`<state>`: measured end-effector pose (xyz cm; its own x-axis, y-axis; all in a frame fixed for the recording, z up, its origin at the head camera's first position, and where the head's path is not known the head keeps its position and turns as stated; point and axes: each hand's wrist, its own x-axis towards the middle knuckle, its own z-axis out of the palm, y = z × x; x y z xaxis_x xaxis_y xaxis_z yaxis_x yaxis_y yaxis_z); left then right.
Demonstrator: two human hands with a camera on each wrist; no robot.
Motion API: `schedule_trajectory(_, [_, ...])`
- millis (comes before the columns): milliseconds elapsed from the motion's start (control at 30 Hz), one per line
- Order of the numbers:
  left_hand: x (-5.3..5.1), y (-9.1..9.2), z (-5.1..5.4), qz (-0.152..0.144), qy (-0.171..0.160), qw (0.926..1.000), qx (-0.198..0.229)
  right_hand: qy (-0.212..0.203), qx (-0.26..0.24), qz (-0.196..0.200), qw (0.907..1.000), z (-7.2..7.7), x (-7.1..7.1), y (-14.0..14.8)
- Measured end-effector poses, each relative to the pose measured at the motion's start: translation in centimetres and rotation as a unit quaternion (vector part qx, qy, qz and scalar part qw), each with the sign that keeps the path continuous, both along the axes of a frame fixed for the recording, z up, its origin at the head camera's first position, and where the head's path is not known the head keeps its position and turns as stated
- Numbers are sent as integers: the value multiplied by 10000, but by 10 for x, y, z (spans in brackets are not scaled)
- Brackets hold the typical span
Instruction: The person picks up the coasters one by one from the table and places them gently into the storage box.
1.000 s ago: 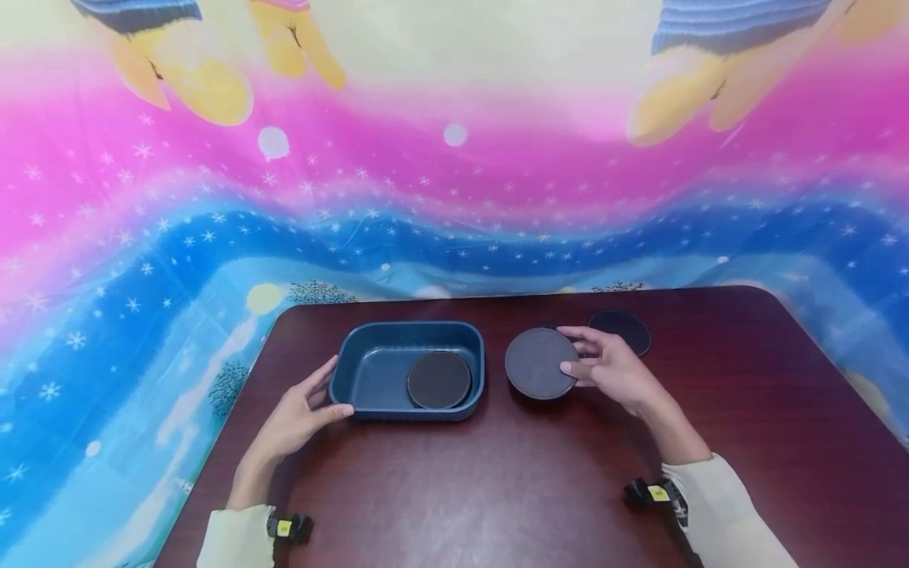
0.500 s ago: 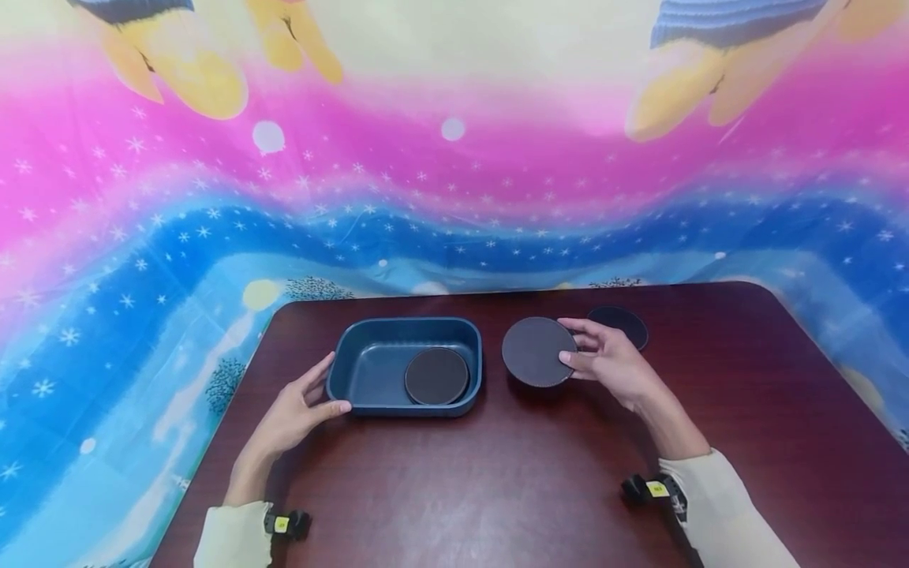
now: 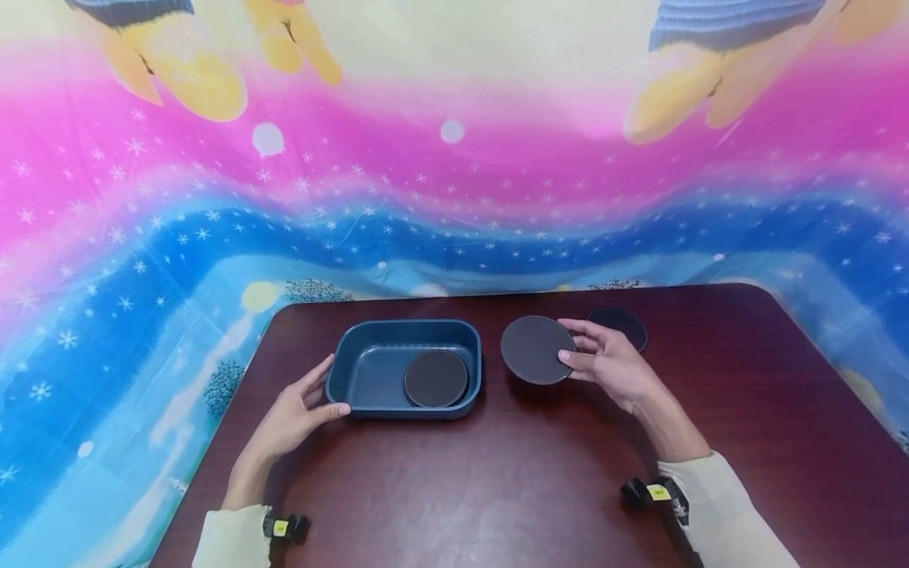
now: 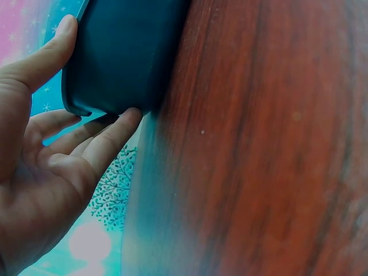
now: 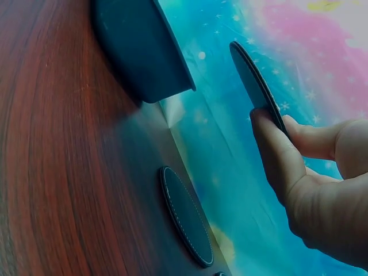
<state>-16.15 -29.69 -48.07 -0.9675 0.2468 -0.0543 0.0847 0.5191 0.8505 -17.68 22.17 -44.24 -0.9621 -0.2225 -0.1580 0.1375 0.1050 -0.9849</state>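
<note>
A blue rectangular container (image 3: 369, 375) stands on the table with a dark round coaster (image 3: 436, 379) lying inside at its right end. My left hand (image 3: 291, 422) holds the container's left end, thumb on the near rim and fingers along the side, as the left wrist view of the container (image 4: 123, 57) also shows. To the right of the container, my right hand (image 3: 614, 367) pinches a dark coaster (image 3: 536, 349) by its right edge. The right wrist view has this coaster (image 5: 253, 80) raised above the table, between thumb and fingers of my hand (image 5: 322, 184).
Another dark coaster (image 3: 625, 327) lies at the table's back, behind my right hand. In the right wrist view, a stitched coaster (image 5: 187, 215) lies near the table edge, with part of another (image 5: 220, 274) at the bottom. A patterned cloth (image 3: 454, 173) hangs behind the table (image 3: 454, 489).
The coaster in my right hand has risen slightly and tilted a little since the first frame. My left hand keeps its hold, and the container has not visibly moved on the table.
</note>
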Motion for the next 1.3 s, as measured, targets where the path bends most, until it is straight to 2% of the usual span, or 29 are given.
schedule_trajectory(467, [-1,1,1,-80,78,9999,-25,-69,-127,-19,9999,1,3,-2])
schedule_trajectory(667, [2,-3,0,31,-155,9999,-23,24,-104,-61,9999,4,0,-5])
schedule_trajectory(833, [-1,-1,0,37,-232,9997,21,96,-104,-161,9998,10,0,-3])
schedule_trajectory(1100, [3,0,-1,57,-303,9995,58,45,-111,-139,9998,6,1,-4])
schedule_trajectory(1300, [1,1,1,-29,-192,9998,79,45,-81,-156,9998,5,2,-4])
